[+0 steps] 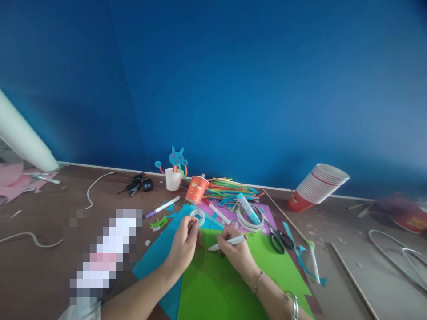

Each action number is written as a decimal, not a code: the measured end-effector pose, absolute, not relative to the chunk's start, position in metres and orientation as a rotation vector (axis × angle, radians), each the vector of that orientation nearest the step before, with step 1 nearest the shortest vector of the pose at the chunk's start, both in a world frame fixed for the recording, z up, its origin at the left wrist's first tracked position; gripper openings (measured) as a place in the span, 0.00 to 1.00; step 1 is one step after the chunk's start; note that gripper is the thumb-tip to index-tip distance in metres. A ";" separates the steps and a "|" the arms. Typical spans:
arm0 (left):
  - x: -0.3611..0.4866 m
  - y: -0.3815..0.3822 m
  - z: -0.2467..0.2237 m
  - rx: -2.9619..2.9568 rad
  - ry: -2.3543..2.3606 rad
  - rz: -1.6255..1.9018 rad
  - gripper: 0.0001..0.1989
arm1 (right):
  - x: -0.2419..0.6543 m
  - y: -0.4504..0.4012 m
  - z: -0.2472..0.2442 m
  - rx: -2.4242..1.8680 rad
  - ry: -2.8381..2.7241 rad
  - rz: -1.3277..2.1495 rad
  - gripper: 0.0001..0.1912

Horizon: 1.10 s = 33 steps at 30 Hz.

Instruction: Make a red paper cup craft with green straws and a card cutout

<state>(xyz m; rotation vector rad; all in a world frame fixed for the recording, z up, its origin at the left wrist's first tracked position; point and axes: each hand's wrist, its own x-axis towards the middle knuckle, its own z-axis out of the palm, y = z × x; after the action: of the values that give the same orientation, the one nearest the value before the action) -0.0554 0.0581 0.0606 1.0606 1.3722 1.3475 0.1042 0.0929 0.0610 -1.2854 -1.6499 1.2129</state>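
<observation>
In my right hand [235,249] is a white marker [236,241], its tip pointing left, just above a green paper sheet [213,284]. My left hand [184,242] is closed, thumb against the curled fingers, over the sheet's left edge; what it holds, if anything, is too small to make out. Right behind those fingers lies a clear ring of tape [197,217]. Blue paper [156,258] shows under the green sheet on the left, and purple paper [268,215] sticks out behind it.
Black-handled scissors [282,241], a glue stick [248,209] and a coiled white cable [240,220] lie behind my right hand. An orange cup [196,190], a white cup with a blue paper figure [173,179] and colourful sticks [230,189] are farther back. Stacked paper cups [318,186] lean at right.
</observation>
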 end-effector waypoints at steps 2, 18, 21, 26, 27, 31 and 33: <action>-0.055 0.058 0.061 1.060 1.375 1.352 0.18 | 0.102 0.093 0.061 -1.308 -1.686 1.192 0.14; -0.055 0.057 0.058 1.084 1.358 1.365 0.16 | 0.101 0.092 0.062 -1.265 -1.678 1.209 0.16; -0.056 0.055 0.059 1.154 1.329 1.380 0.14 | 0.105 0.093 0.065 -1.167 -1.542 1.309 0.21; -0.055 0.053 0.068 1.302 1.354 1.334 0.10 | 0.111 0.095 0.071 -1.071 -1.232 1.430 0.21; -0.054 0.052 0.069 1.309 1.351 1.317 0.09 | 0.112 0.096 0.072 -1.048 -1.196 1.447 0.21; -0.051 0.050 0.071 1.329 1.320 1.261 0.09 | 0.112 0.095 0.075 -1.016 -1.198 1.416 0.21; -0.050 0.050 0.072 1.357 1.314 1.234 0.08 | 0.112 0.094 0.078 -1.026 -1.258 1.367 0.21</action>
<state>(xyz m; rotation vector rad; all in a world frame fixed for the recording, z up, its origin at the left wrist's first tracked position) -0.0504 0.0497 0.0717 1.3567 1.3140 1.2341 0.1121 0.0941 0.0780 -1.0255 -1.2584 1.3670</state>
